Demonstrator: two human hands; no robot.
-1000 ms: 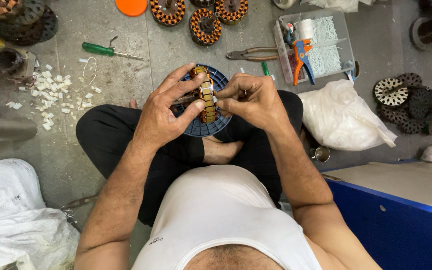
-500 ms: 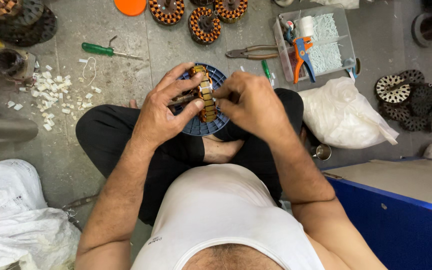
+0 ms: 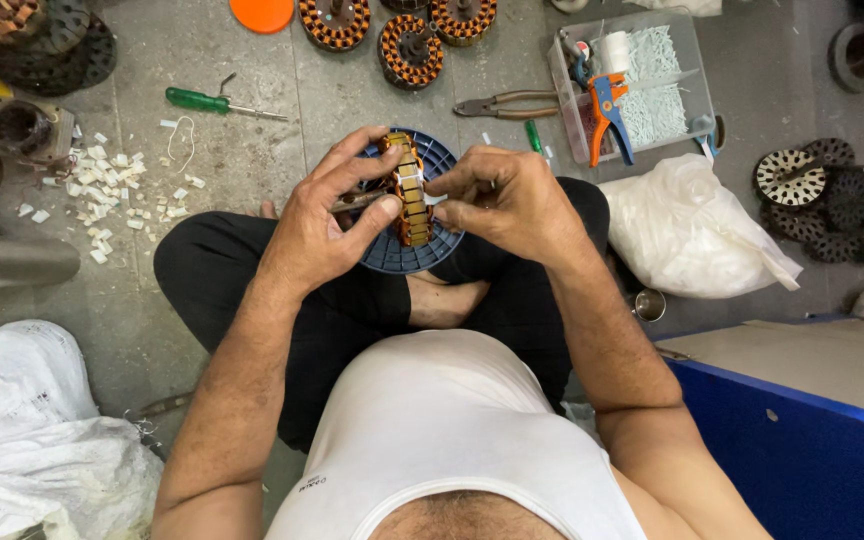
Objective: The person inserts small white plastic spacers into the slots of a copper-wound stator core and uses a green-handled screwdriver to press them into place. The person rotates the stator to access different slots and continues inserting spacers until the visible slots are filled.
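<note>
I sit cross-legged on the floor and hold a round copper-wound motor stator [image 3: 410, 190] on edge above a blue plastic dish [image 3: 422, 255] in my lap. My left hand [image 3: 327, 225] grips the stator from the left, thumb and fingers around its rim and shaft. My right hand [image 3: 502, 200] pinches a small white strip against the stator's right side. The strip is mostly hidden by my fingers.
Several wound stators [image 3: 407, 50] lie ahead, with a green screwdriver [image 3: 214, 102], pliers [image 3: 497, 103], an orange lid [image 3: 262, 12] and a clear box of white pieces [image 3: 652, 85]. White scraps [image 3: 102, 190] litter the left. White bags [image 3: 687, 235] and a blue box [image 3: 812, 440] sit right.
My right hand has slid a little along the stator's rim, and the fingers of both hands have shifted their pinch. The stator stays over the blue dish.
</note>
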